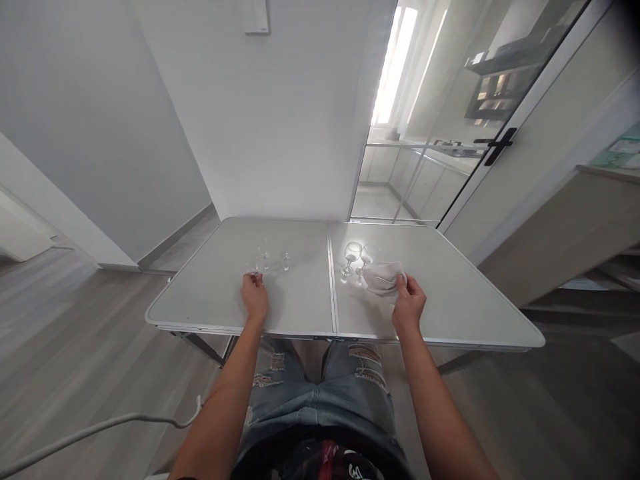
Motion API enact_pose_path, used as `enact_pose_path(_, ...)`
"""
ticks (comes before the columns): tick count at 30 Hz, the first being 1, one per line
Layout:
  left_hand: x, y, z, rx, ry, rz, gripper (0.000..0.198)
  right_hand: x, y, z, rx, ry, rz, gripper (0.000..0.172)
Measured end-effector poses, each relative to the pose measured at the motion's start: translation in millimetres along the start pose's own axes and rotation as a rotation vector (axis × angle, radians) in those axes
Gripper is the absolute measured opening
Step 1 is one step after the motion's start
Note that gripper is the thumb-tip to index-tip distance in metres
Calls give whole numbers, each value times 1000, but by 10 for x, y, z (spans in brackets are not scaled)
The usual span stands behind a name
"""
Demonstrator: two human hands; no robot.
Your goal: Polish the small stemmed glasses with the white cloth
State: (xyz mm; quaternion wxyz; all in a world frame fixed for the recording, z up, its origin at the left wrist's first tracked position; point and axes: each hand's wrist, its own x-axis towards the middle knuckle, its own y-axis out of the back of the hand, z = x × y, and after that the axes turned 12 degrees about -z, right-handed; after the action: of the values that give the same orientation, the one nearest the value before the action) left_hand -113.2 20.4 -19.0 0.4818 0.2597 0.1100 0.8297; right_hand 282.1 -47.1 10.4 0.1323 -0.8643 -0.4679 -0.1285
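Note:
My left hand (255, 295) is over the left half of the folding table (210, 300), its fingers closed on a small clear glass (254, 271); the fingers hide part of it. Just beyond stand other small clear glasses, one (266, 260) close to that hand and another (287, 261) further right. Pinched in my right hand (410, 301) is a pale cloth (384, 277), held above the right half. Behind the cloth stand two stemmed glasses: one (353, 252) shows whole, while the other (367, 257) is partly covered by the cloth.
A metal-edged seam (331, 280) divides the tabletop. A white wall (280, 133) borders its far side. To the right is a glass door with a black handle (500, 145), then a wooden shelf unit (565, 230). A pale hose or cable (125, 419) runs at lower left.

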Motion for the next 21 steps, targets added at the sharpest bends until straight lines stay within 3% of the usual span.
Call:
enact_pose_path(4, -60, 45, 130, -88, -134, 6, 13, -136, -178, -93, 447, -299, -33, 22)
enact_pose_path(8, -189, -5, 373, -51, -273, -60, 13, -232, -356, -226, 779, -595, -332, 18)
enact_pose_path(12, -360, -208, 599, -22, -384, -197, 16, -297, -577, -318, 869, -778, -554, 29)
enact_pose_path(15, -443, -390, 692, -47, -409, -305, 19, -308, -815, -295, 797, -749, -536, 20)
enact_pose_path(17, -464, -484, 719, -63, -412, -340, 20, -294, -969, -300, 739, -675, -473, 24)
enact_pose_path(21, -471, -567, 725, -110, -395, -341, 23, -259, -1115, -486, 527, -323, -272, 27)
